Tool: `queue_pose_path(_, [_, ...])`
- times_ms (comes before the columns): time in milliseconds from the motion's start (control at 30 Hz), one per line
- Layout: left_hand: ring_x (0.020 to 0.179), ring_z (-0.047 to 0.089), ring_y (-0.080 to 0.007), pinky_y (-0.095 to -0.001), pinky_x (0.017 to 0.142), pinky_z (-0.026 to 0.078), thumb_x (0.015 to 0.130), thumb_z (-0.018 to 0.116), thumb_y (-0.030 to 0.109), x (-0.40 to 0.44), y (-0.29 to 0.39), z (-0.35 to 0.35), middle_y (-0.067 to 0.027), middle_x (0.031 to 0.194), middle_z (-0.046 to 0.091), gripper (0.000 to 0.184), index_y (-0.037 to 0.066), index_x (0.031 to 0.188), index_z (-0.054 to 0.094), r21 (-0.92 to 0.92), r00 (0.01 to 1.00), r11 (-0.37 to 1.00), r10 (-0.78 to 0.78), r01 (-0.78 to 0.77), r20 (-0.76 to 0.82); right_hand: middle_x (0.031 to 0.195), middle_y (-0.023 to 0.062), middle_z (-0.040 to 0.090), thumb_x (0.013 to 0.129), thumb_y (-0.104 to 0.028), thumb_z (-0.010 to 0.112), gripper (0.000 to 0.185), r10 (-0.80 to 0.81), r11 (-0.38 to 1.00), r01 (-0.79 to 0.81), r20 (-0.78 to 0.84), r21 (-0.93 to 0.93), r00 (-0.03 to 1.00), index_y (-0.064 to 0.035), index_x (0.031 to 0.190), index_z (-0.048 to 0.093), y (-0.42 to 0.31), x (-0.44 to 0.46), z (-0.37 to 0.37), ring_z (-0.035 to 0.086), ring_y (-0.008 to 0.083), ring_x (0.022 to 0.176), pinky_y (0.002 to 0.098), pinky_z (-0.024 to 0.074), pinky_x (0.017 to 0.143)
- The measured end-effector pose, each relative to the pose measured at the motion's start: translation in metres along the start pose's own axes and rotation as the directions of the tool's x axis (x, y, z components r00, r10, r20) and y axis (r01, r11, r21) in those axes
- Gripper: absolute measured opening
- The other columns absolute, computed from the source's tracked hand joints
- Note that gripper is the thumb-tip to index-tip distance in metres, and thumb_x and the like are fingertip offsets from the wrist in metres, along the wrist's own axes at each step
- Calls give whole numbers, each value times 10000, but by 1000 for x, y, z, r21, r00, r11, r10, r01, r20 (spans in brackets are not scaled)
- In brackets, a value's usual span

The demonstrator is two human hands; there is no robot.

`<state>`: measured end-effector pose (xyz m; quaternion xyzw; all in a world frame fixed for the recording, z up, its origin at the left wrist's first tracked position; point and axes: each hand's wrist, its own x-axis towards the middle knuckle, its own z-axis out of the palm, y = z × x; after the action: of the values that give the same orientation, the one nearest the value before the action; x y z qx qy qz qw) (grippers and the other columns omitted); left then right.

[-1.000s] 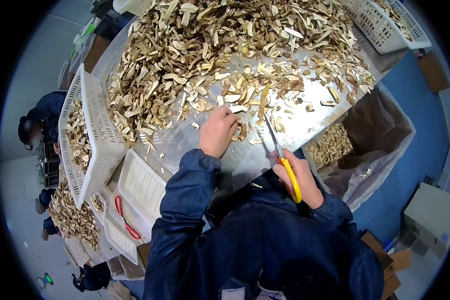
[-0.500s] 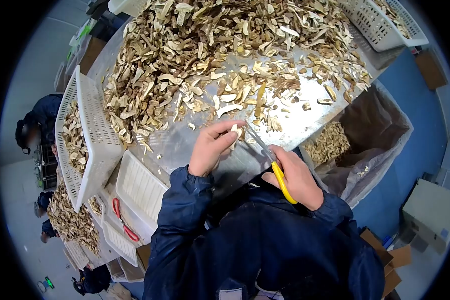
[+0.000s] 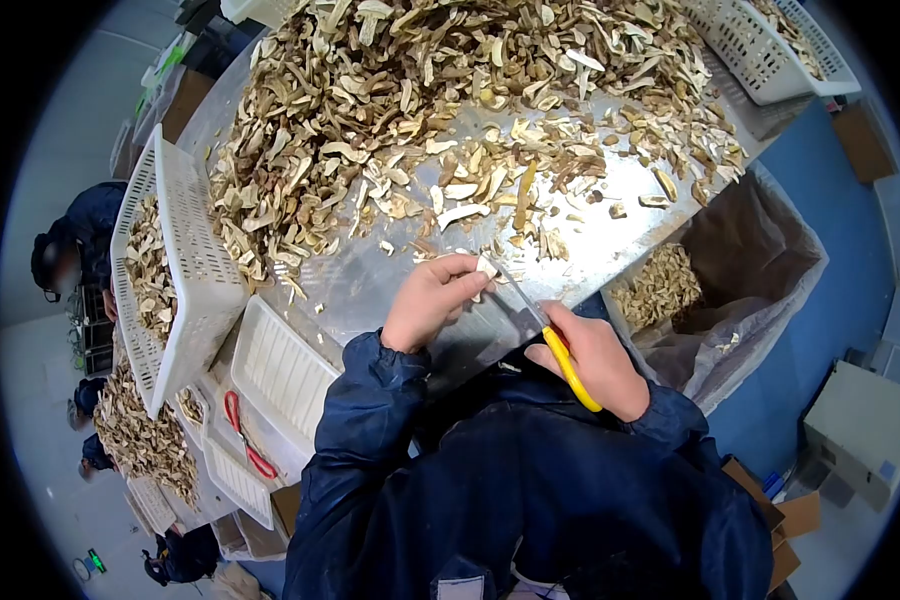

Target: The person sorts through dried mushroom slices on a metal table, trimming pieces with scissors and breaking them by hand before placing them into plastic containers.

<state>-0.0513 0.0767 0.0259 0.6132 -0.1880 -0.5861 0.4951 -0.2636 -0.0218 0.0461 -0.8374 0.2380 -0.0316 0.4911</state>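
My left hand (image 3: pixel 433 300) pinches a pale mushroom slice (image 3: pixel 486 268) between thumb and fingers, just over the metal table's near edge. In my right hand (image 3: pixel 595 362) is a pair of scissors (image 3: pixel 568 370) with yellow handles. Their blades point up and left, with the tips close beside the slice; whether they touch it I cannot tell. Beyond my hands, loose dried mushroom slices (image 3: pixel 545 185) lie scattered on the metal table (image 3: pixel 610 240). A large heap of mushroom slices (image 3: pixel 370 100) covers the far part.
A white perforated basket (image 3: pixel 202 290) with slices leans at the left, near a white tray (image 3: pixel 285 365) and red-handled scissors (image 3: pixel 245 435). A lined bin (image 3: pixel 770 330) holding slices stands at the right. Another basket (image 3: pixel 760 60) sits at the far right. Co-workers (image 3: pixel 85 235) are at the left.
My left fingers have shifted on the slice, which now shows as a smaller piece near the blade tips. The scissors have hardly moved.
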Motion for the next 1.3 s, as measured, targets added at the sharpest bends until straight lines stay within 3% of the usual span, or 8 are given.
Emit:
queue_pose_path(400, [576, 408, -15, -182, 478, 292, 872, 580, 159, -3, 1, -5, 33, 730, 542, 162, 12, 857, 648, 251, 979, 951, 149, -180, 136, 744, 201, 575, 803, -306, 687, 444, -107, 994, 107, 17, -27, 994, -12, 1064, 482, 8, 1, 5, 574, 394, 702, 417, 443, 608])
queue_pose_path(567, [626, 408, -54, -184, 493, 313, 874, 544, 140, -3, -6, -28, 26, 728, 466, 211, 22, 1045, 582, -326, 971, 945, 75, 3, 226, 561, 139, 536, 882, -329, 605, 326, -130, 984, 131, -16, 119, 991, -24, 901, 490, 17, 4, 18, 550, 311, 479, 348, 430, 472])
queue_pose_path(733, [755, 447, -121, -225, 566, 457, 884, 517, 112, -8, -14, -58, -26, 871, 457, 258, 22, 1125, 516, -825, 968, 535, 244, -182, -56, 532, 31, 483, 967, -393, 421, 389, 172, 599, -551, 579, 581, 797, -24, 964, 544, 27, -9, 2, 506, 110, 461, 250, 442, 464])
queue_pose_path(833, [829, 515, -133, -246, 619, 504, 877, 521, 97, -6, -5, -56, -36, 913, 515, 209, 21, 1071, 538, -743, 962, 617, 89, -258, -260, 523, 25, 470, 971, -439, 387, 449, 192, 544, -605, 615, 581, 765, -20, 978, 547, 42, -17, -6, 473, 104, 424, 243, 456, 440])
queue_pose_path(967, [777, 606, -181, -253, 636, 501, 848, 592, 97, 13, -17, -48, -69, 874, 629, 162, 16, 988, 584, -119, 995, 988, 87, -93, -58, 489, 18, 439, 976, -443, 367, 468, 304, 517, -430, 311, 740, 901, -9, 1007, 538, 64, -9, -9, 446, 108, 403, 259, 469, 449])
queue_pose_path(1067, [701, 597, -214, -313, 644, 478, 760, 675, 114, 23, -14, 9, -94, 790, 610, 273, 7, 998, 595, 780, 823, 561, 558, -278, -107, 495, 3, 431, 991, -420, 312, 460, 287, 557, -385, 265, 736, 921, -16, 1079, 511, 60, -7, -11, 432, 88, 406, 240, 472, 455])
queue_pose_path(1167, [728, 604, -272, -338, 677, 474, 744, 671, 110, 39, -25, 21, -133, 811, 609, 262, 4, 974, 604, 930, 744, 292, 667, -224, -30, 507, 4, 440, 988, -412, 335, 448, 239, 575, -357, 267, 736, 934, -12, 1083, 510, 55, -10, -6, 432, 87, 408, 243, 474, 463])
queue_pose_path(1300, [698, 592, -244, -323, 615, 459, 784, 647, 103, 39, -18, 15, -110, 819, 617, 254, 8, 1012, 587, 850, 809, 429, 587, -306, -5, 536, 6, 462, 973, -398, 408, 408, 237, 613, -339, 244, 714, 940, -20, 1059, 534, 51, -13, -1, 456, 81, 435, 242, 466, 469])
